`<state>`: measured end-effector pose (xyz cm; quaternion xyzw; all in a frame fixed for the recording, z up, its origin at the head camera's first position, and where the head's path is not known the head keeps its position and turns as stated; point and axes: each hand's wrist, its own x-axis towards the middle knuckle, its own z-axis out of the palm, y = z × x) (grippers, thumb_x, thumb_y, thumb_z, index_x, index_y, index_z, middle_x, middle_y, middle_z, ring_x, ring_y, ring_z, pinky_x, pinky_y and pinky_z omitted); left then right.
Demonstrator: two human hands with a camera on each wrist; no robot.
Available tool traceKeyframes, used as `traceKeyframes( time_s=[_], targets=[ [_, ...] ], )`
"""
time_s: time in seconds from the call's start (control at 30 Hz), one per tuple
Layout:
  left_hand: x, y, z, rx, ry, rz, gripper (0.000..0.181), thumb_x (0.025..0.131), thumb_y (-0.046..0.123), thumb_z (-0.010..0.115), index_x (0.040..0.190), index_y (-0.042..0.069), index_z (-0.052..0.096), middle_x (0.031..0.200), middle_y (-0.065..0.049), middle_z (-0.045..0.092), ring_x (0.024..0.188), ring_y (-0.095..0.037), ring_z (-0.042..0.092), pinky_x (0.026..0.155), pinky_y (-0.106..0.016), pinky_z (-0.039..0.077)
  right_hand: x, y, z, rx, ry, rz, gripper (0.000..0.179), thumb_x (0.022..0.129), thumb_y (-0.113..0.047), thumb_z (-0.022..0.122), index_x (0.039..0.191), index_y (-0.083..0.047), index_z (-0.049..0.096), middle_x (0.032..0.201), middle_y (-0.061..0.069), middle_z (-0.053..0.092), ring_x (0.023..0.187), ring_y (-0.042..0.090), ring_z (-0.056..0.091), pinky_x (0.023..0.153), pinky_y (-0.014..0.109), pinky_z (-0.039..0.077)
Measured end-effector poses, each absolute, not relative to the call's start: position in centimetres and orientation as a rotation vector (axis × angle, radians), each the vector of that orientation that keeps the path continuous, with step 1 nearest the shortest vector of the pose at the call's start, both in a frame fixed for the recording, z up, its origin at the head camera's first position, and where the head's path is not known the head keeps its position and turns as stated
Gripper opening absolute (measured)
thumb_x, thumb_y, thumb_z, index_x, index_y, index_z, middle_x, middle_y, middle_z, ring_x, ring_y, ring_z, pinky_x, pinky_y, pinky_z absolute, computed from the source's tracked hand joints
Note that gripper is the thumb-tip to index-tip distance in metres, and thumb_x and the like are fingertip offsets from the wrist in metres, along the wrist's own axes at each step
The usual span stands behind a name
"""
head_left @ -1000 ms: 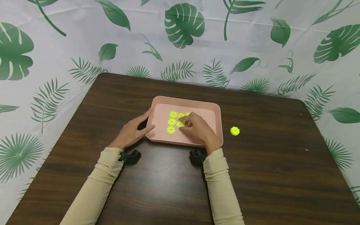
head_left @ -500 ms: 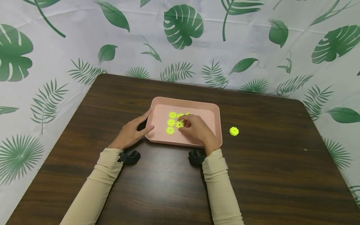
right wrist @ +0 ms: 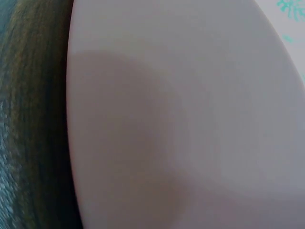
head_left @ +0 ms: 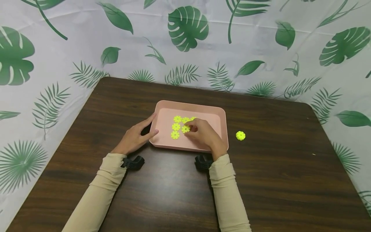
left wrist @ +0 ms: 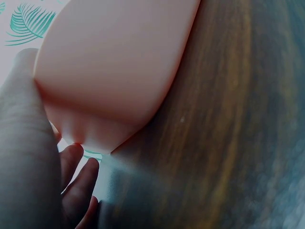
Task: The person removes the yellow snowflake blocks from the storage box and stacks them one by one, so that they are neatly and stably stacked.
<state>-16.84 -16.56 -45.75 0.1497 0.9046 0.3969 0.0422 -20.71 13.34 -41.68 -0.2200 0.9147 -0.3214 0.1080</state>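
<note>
A pink tray (head_left: 188, 145) lies on the table with several yellow notched plastic discs in it. My left hand (head_left: 133, 137) holds the tray's left side; in the left wrist view the thumb (left wrist: 24, 67) lies over the rim and the fingertips are at the outer wall. My right hand (head_left: 204, 133) reaches over the tray's front edge, index finger and thumb curled round the edges of one yellow notched disc (head_left: 185, 129). Left of it stand discs in a column, such as the nearest disc (head_left: 175, 135). The right hand partly hides a disc behind it (head_left: 193, 118). The right wrist view shows only the tray wall (right wrist: 167, 119).
A small pile of yellow notched discs (head_left: 240, 135) lies on the dark wooden table (head_left: 275, 174), right of the tray. A leaf-patterned cloth (head_left: 214, 35) hangs behind the table. Black wrist straps (head_left: 133, 163) sit at both wrists.
The disc between my right finger and thumb has shifted slightly right, away from the column. My left hand stays on the tray. The head view has drifted slightly.
</note>
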Motion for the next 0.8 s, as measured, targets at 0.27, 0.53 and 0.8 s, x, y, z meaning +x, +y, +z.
traceKeyframes(
  time_s=[0.27, 0.53, 0.8],
  targets=[
    [-16.8, -16.6, -45.7, 0.453, 2.767, 1.21, 0.077, 0.102, 0.059, 0.056, 0.166, 0.04, 0.017, 0.169, -0.001, 0.026, 0.152, -0.038, 0.031, 0.117, -0.068, 0.027, -20.5, 14.6, -40.9, -0.579, 2.751, -0.978, 0.037, 0.092, -0.015, 0.082, 0.126, -0.003, 0.074, 0.098, 0.008, 0.067, 0.087, 0.024, 0.059, 0.079, 0.035, 0.053],
    [-16.7, -16.6, -45.6, 0.458, 2.756, 1.224, 0.076, 0.103, 0.059, 0.055, 0.166, 0.04, 0.017, 0.169, -0.001, 0.026, 0.153, -0.037, 0.03, 0.117, -0.068, 0.027, -19.8, 18.0, -39.3, -0.534, 2.855, -1.07, 0.039, 0.09, -0.012, 0.083, 0.125, 0.001, 0.073, 0.104, 0.013, 0.069, 0.088, 0.027, 0.058, 0.076, 0.037, 0.051],
    [-16.6, -16.6, -45.6, 0.445, 2.756, 1.212, 0.076, 0.103, 0.059, 0.055, 0.165, 0.042, 0.015, 0.17, -0.002, 0.025, 0.153, -0.038, 0.03, 0.117, -0.069, 0.027, -19.2, 23.0, -39.0, -0.419, 2.957, -1.169, 0.03, 0.093, -0.009, 0.079, 0.119, 0.004, 0.073, 0.1, 0.016, 0.061, 0.087, 0.029, 0.057, 0.076, 0.039, 0.049]
  ],
)
